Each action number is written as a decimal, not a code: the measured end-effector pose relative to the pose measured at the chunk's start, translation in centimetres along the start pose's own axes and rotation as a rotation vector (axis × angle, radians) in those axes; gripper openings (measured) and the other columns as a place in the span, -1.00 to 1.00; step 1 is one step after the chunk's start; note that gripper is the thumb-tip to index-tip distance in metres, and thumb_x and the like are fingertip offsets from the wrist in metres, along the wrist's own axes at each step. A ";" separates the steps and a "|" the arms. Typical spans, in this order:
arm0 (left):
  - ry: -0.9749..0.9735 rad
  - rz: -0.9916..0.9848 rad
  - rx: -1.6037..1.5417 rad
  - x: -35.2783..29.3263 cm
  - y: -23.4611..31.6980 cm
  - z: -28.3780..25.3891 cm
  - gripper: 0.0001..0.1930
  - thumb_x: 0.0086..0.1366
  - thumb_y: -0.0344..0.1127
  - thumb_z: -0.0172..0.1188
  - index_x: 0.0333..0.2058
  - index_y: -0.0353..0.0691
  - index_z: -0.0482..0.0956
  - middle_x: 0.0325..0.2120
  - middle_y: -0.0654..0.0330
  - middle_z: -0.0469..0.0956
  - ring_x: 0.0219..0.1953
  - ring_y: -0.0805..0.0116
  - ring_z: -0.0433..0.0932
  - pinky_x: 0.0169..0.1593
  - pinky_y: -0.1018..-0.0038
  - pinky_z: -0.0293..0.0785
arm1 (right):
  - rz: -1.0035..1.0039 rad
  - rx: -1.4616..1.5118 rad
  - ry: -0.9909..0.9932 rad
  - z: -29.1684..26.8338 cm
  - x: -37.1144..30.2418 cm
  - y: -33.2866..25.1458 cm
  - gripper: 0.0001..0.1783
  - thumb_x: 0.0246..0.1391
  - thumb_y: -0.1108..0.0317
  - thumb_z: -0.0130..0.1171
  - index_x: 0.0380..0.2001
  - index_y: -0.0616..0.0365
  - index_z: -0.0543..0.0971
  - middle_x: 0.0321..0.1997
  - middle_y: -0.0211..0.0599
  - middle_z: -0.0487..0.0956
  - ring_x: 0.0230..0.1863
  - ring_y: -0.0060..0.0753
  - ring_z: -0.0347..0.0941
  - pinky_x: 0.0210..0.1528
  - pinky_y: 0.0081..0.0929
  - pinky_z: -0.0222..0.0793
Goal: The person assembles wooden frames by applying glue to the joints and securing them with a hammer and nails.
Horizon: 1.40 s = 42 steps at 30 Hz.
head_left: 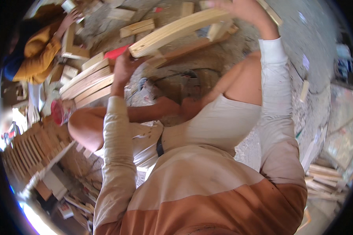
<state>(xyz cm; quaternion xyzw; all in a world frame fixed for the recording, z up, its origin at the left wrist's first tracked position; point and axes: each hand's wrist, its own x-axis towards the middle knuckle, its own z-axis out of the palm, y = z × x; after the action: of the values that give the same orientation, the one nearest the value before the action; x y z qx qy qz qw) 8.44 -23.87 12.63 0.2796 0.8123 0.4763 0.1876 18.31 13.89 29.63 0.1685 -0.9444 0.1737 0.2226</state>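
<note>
In the head view, a pale board (180, 31) spans the space ahead of the feet, its long axis slanting from lower left to upper right. Both arms reach forward, left hand (124, 70) at the lower end, right hand (247, 13) arched at the upper; whether either grips it, I cannot tell.

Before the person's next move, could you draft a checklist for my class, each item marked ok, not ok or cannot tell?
1. Left hand at the near end of the long pale beam: ok.
2. Right hand at its far end: ok.
3. Firm grip at both ends: cannot tell; fingers are partly hidden or blurred.
4. Co-worker's hand away from the beam: ok.
5. Surroundings free of loose wood: not ok; a pale wood block lies nearby.
6. Red object by the left hand identified: cannot tell.
</note>
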 end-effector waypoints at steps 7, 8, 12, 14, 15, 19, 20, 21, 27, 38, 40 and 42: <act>0.021 -0.004 0.292 0.2 1.1 -0.3 -0.62 0.17 -0.34 0.44 -0.05 -0.32 0.62 -0.22 0.09 0.71 -0.17 0.39 0.66 -0.09 0.40 0.56 | 0.920 0.166 0.642 -4.7 -15.3 2.4 -0.58 0.14 0.01 0.34 -0.15 0.15 0.63 -0.17 -0.26 0.65 -0.21 -0.30 0.56 -0.14 -0.33 0.45; 0.033 0.010 0.349 0.3 0.2 -0.5 -0.63 0.16 -0.33 0.44 -0.07 -0.32 0.62 -0.25 0.07 0.71 -0.19 0.36 0.67 -0.11 0.38 0.56 | 0.860 0.153 0.792 -1.2 -17.6 2.5 -0.71 0.15 0.18 0.34 -0.29 0.20 0.62 -0.41 -0.32 0.58 -0.42 -0.37 0.46 -0.31 -0.43 0.39; 0.012 -0.059 0.365 0.9 0.2 0.0 -0.67 0.21 -0.35 0.35 -0.07 -0.34 0.60 -0.34 0.06 0.71 -0.30 0.30 0.70 -0.21 0.33 0.58 | 1.305 0.166 0.394 12.8 -31.4 2.2 -0.80 0.08 0.28 0.31 -0.32 0.19 0.64 -0.51 -0.20 0.59 -0.46 -0.42 0.50 -0.33 -0.39 0.44; 0.034 -0.033 0.353 0.3 1.4 0.4 -0.70 0.22 -0.38 0.30 -0.09 -0.37 0.58 -0.35 0.06 0.71 -0.31 0.29 0.71 -0.21 0.34 0.59 | 1.320 0.081 0.360 17.8 -34.5 0.1 -0.81 0.02 0.29 0.30 -0.35 0.18 0.66 -0.45 -0.10 0.63 -0.40 -0.14 0.58 -0.28 -0.27 0.47; 0.044 0.009 0.343 0.0 0.5 0.0 -0.70 0.22 -0.38 0.30 -0.09 -0.37 0.58 -0.34 0.06 0.72 -0.30 0.29 0.71 -0.21 0.35 0.60 | 1.366 0.089 0.342 19.7 -34.9 -0.6 -0.82 0.01 0.30 0.28 -0.38 0.19 0.66 -0.42 -0.07 0.65 -0.37 -0.04 0.60 -0.26 -0.22 0.49; 0.062 -0.084 0.413 0.2 1.9 0.6 -0.65 0.20 -0.37 0.34 -0.07 -0.39 0.56 -0.30 0.06 0.72 -0.26 0.30 0.71 -0.18 0.37 0.60 | 1.301 0.023 0.315 23.8 -35.2 0.4 -0.85 0.01 0.33 0.22 -0.41 0.20 0.63 -0.36 -0.03 0.65 -0.25 0.11 0.58 -0.19 -0.08 0.48; 0.069 -0.097 0.430 0.3 2.0 0.5 -0.64 0.19 -0.36 0.35 -0.07 -0.39 0.56 -0.29 0.05 0.72 -0.26 0.30 0.71 -0.18 0.37 0.60 | 1.280 0.018 0.284 24.5 -34.4 0.9 -0.86 0.01 0.34 0.22 -0.41 0.19 0.63 -0.35 -0.04 0.65 -0.23 0.12 0.58 -0.18 -0.06 0.48; 0.071 -0.112 0.397 0.3 1.9 0.4 -0.62 0.18 -0.35 0.36 -0.07 -0.42 0.55 -0.28 0.04 0.72 -0.25 0.31 0.71 -0.17 0.36 0.60 | 1.254 0.013 0.252 24.9 -33.4 1.3 -0.86 0.01 0.34 0.21 -0.41 0.17 0.63 -0.35 -0.04 0.64 -0.21 0.12 0.57 -0.17 -0.04 0.48; 0.072 -0.089 0.509 0.2 1.4 0.1 -0.64 0.20 -0.40 0.35 -0.06 -0.41 0.55 -0.26 0.02 0.71 -0.25 0.30 0.71 -0.17 0.36 0.60 | 1.242 -0.120 -0.108 27.3 -30.0 3.3 -0.84 -0.03 0.33 0.27 -0.38 0.17 0.63 -0.27 -0.03 0.64 -0.19 0.13 0.57 -0.12 -0.01 0.48; 0.036 -0.148 0.299 0.4 2.1 0.3 -0.58 0.15 -0.39 0.40 -0.02 -0.40 0.57 -0.24 0.06 0.71 -0.26 0.38 0.67 -0.17 0.42 0.57 | 1.479 0.600 0.466 26.3 -32.2 4.4 -0.72 0.00 0.48 0.25 -0.16 0.28 0.57 -0.26 -0.06 0.63 -0.24 -0.08 0.62 -0.15 -0.18 0.55; 0.035 -0.124 0.288 0.3 1.6 0.3 -0.57 0.15 -0.39 0.41 -0.02 -0.40 0.57 -0.22 0.06 0.71 -0.24 0.39 0.67 -0.15 0.42 0.57 | 1.465 1.036 0.743 23.7 -31.6 3.9 -0.76 0.07 0.52 0.20 -0.15 0.29 0.56 -0.28 -0.14 0.62 -0.23 -0.16 0.62 -0.12 -0.23 0.56; 0.022 -0.098 0.282 0.3 1.4 0.1 -0.58 0.15 -0.40 0.41 -0.01 -0.40 0.57 -0.20 0.06 0.71 -0.21 0.40 0.67 -0.13 0.42 0.57 | 1.328 1.371 0.955 21.1 -30.7 3.0 -0.75 0.11 0.55 0.19 -0.11 0.32 0.54 -0.26 -0.20 0.61 -0.22 -0.23 0.61 -0.09 -0.30 0.57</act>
<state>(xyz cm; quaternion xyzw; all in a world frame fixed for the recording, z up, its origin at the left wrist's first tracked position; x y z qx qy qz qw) 8.69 -23.07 13.74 0.2578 0.8858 0.3507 0.1608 35.43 15.40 -3.59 -0.3761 -0.3626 0.8025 0.2880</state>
